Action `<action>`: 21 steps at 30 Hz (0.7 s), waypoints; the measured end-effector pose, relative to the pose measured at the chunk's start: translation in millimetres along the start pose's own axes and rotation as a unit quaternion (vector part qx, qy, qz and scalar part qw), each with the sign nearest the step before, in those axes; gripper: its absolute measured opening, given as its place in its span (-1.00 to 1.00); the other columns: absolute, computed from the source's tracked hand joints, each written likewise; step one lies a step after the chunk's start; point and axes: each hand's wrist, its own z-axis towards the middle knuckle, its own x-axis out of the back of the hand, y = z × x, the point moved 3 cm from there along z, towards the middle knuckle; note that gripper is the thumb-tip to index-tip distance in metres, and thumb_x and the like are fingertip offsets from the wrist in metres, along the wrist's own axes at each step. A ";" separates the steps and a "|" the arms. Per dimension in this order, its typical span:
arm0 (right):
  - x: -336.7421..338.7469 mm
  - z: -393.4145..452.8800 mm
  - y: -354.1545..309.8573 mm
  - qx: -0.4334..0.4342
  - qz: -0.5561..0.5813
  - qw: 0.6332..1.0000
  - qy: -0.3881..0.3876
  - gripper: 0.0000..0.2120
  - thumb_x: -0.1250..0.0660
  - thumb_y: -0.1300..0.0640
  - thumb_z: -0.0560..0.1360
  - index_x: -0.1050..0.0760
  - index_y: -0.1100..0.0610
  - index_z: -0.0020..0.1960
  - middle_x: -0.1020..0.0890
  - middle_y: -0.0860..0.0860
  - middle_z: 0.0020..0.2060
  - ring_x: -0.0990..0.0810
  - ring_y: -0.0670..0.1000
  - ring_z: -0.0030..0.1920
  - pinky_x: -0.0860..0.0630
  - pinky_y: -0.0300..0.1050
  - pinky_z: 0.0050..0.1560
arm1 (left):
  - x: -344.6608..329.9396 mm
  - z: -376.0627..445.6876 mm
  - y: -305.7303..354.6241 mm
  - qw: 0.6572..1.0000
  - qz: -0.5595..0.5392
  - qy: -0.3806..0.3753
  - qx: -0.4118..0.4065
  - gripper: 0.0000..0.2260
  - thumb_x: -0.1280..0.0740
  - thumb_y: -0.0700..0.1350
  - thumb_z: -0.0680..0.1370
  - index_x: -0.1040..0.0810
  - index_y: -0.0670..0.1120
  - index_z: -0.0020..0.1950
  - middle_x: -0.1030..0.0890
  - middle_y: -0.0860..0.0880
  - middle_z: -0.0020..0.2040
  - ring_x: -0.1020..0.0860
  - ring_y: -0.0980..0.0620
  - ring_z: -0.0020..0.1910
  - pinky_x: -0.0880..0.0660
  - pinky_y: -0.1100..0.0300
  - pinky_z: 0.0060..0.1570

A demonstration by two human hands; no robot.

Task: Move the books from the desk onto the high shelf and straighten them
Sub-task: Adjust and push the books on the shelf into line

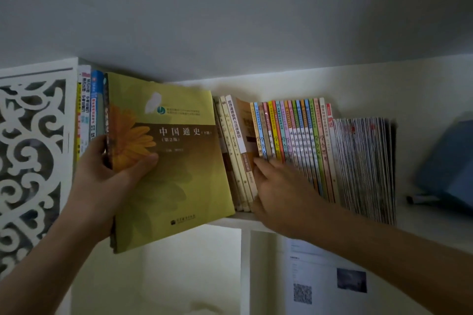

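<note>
Up on the high shelf (422,227), your left hand (102,174) grips the yellow-green history book (169,161) while your right hand (279,192), fingers straight, presses the colourful spines (294,133); next, probably slide it upright into the gap.

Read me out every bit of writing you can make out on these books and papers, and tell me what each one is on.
"中国通史" with "(下册)" and "(第2版)": cover of the yellow-green book held by the left hand.
"思想道德修养与法律基础": spine of a cream book left of the right hand.
"学会": start of several spines in the colourful thin books; the rest is blurred.
Left-end books, the cover's small print and the printed sheet with a QR code: too small to read.
</note>
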 end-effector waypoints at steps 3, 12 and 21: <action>1.8 -0.2 -9.0 -0.031 0.104 0.994 -0.014 -0.54 -0.13 -0.05 0.58 -0.41 0.24 0.32 -0.36 0.14 0.34 -0.55 0.02 0.02 -0.55 -0.09 0.04 | 2.4 -1.2 -0.7 1.000 -0.003 -0.002 0.001 -0.61 -0.49 -0.16 0.39 -0.47 0.14 0.12 -0.61 0.10 0.00 -0.62 0.04 -0.04 -0.57 0.04 -0.10; -4.3 7.2 -13.8 -0.196 0.290 0.937 -0.015 -0.67 -0.43 0.24 0.41 -0.50 0.18 0.16 -0.60 0.04 -0.02 -0.60 0.00 -0.07 -0.59 -0.15 -0.10 | 10.9 -4.2 1.4 1.000 -0.007 0.004 0.007 -0.68 -0.49 -0.17 0.41 -0.51 0.13 0.04 -0.62 0.07 0.02 -0.63 -0.02 -0.01 -0.57 -0.01 -0.03; -9.4 23.2 -14.9 -0.201 0.388 0.899 0.019 -0.58 -0.48 0.12 0.40 -0.50 0.06 0.23 -0.63 -0.04 0.07 -0.60 -0.08 0.05 -0.54 -0.26 0.03 | 12.6 3.9 -2.5 1.000 -0.014 -0.005 0.019 -0.49 -0.51 -0.07 0.27 -0.51 0.06 0.20 -0.62 0.01 0.10 -0.63 -0.10 0.05 -0.55 -0.20 0.06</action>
